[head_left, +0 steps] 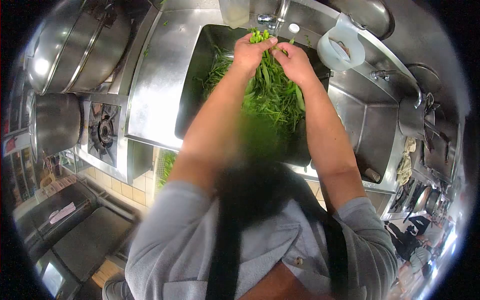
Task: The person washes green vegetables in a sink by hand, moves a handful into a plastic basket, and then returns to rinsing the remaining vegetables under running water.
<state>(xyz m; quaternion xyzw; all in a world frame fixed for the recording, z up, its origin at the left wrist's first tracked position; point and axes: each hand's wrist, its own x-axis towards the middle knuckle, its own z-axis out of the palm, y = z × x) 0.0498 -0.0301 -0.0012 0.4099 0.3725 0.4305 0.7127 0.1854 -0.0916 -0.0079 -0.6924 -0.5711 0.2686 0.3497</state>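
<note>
Both hands are over the left sink basin [186, 107], near the faucet [281, 16]. My left hand [250, 51] is closed around a bunch of long-stemmed leafy greens [266, 75], whose pale stem ends stick up past the thumb. Close beside it, my right hand [296, 64] has its thumb and fingers pinched on the stems of the same bunch. The leaves hang down toward me. Below them lies a large heap of loose greens [277, 111] in the basin, partly hidden by my forearms and a blurred green patch.
A second sink basin [367, 127] adjoins on the right. A white plastic strainer [341, 47] stands behind the divider, beside a white cap [294, 28]. A translucent container [235, 12] is at the back. Stove burner [105, 128] and big pots [57, 120] stand left; people [420, 255] are far right.
</note>
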